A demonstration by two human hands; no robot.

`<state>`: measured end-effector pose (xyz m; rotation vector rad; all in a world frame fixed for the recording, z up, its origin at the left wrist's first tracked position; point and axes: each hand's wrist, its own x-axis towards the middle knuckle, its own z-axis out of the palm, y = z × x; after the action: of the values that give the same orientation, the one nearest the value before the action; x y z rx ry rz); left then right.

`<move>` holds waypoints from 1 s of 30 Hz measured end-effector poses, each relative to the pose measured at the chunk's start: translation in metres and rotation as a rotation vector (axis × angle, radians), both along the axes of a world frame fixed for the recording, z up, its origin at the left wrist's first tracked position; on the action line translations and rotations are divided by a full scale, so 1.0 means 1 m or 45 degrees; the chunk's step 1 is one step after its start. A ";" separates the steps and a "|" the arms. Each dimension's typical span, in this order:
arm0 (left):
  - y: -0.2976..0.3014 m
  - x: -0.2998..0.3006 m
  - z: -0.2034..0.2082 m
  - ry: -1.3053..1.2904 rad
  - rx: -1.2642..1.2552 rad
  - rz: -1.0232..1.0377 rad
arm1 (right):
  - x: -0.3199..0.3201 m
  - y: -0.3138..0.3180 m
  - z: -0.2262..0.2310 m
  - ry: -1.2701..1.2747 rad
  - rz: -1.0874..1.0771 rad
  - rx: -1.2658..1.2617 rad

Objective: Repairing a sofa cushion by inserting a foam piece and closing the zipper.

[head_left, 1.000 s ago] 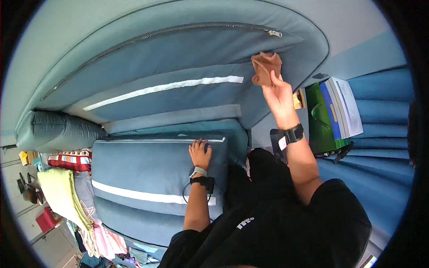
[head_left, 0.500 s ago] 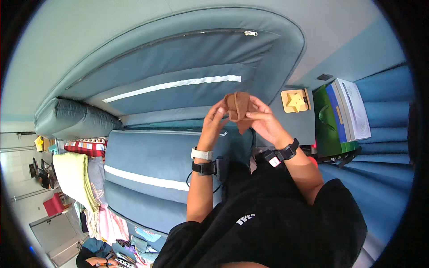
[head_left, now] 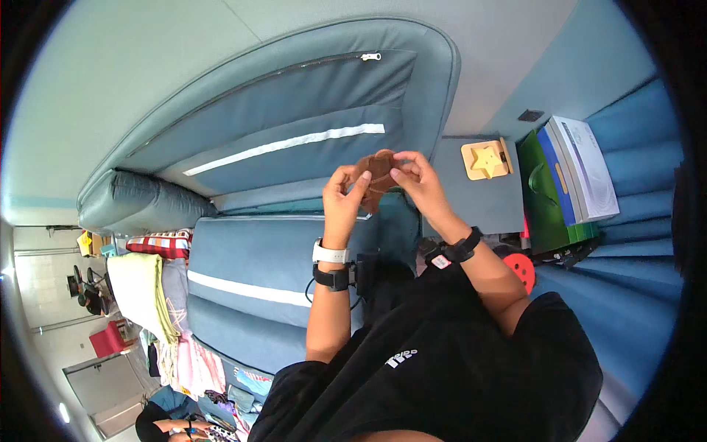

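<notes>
A small, soft brown cloth piece [head_left: 380, 169], perhaps a sock, is held up in front of me over the blue bed. It is bunched, with a darker patch facing me; its exact kind is not plain. My left hand [head_left: 341, 205] pinches its left side between thumb and fingers. On the other side my right hand [head_left: 423, 190] grips the upper right edge, thumb in front. Some fingers of both hands are hidden behind the cloth. Straps with small devices circle both wrists, plus a white band on the left.
Below my hands lies a blue padded bed [head_left: 250, 250] with its headboard [head_left: 294, 103] behind. To the right, a grey nightstand [head_left: 471, 202] bears a star-shaped lamp [head_left: 486, 162], beside a green bag [head_left: 541, 199] and boxes. Bedding and clothes [head_left: 140, 287] lie left; another person works lower left.
The brown cloth has been turned and lowered slightly, spreading its darker side toward me. Both hands have shifted a little left, still holding it. The whole view has swung slightly.
</notes>
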<state>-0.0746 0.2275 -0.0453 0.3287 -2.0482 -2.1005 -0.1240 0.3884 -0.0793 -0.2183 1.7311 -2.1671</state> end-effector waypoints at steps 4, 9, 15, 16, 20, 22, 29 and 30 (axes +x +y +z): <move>-0.004 0.004 0.002 0.078 0.206 0.130 | -0.008 0.015 0.021 -0.042 0.107 -0.048; -0.005 0.008 -0.005 0.067 0.278 0.205 | -0.012 0.017 0.038 -0.442 0.214 -0.507; -0.009 0.014 -0.002 -0.055 0.369 -0.155 | -0.024 0.027 0.033 -0.602 0.120 -0.826; -0.013 0.015 -0.013 -0.068 0.298 -0.219 | -0.025 0.029 0.034 -0.536 0.204 -0.821; -0.019 0.013 -0.015 -0.301 0.404 -0.543 | -0.017 0.019 0.068 -0.427 0.345 -0.587; -0.003 0.009 -0.021 -0.093 0.058 -0.410 | -0.018 0.018 0.068 -0.368 0.564 -0.500; 0.001 0.005 -0.031 0.307 -0.909 -0.358 | -0.025 0.017 0.077 -0.243 0.920 -0.336; -0.003 0.007 -0.026 0.302 -0.964 -0.341 | -0.033 0.022 0.074 -0.152 0.744 -0.155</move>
<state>-0.0674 0.2248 -0.0711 -0.3073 -2.6232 -1.2255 -0.1569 0.4104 -0.0056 -0.5392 1.2654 -1.8047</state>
